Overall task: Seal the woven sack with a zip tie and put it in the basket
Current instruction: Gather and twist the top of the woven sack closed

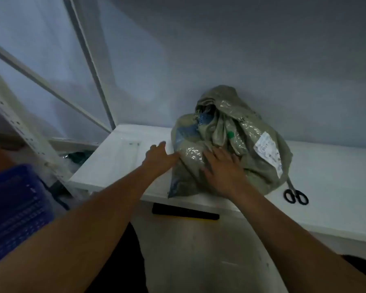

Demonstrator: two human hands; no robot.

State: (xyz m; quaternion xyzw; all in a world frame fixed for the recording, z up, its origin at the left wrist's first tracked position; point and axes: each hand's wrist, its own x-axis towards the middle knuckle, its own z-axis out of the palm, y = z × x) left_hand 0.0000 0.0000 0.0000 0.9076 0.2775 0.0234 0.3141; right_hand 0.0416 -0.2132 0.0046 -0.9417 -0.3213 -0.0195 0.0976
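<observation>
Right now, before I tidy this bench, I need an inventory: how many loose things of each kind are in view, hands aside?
Woven sack: 1
Scissors: 1
Blue basket: 1
Total: 3

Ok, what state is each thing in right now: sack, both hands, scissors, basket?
Woven sack: on the white table, top loosely bunched, no zip tie visible.
Left hand: open, fingers straight at the sack's left edge.
Right hand: open, flat on the sack's front.
Scissors: closed, lying on the table right of the sack.
Blue basket: low at the left, off the table, sack not in it.
</observation>
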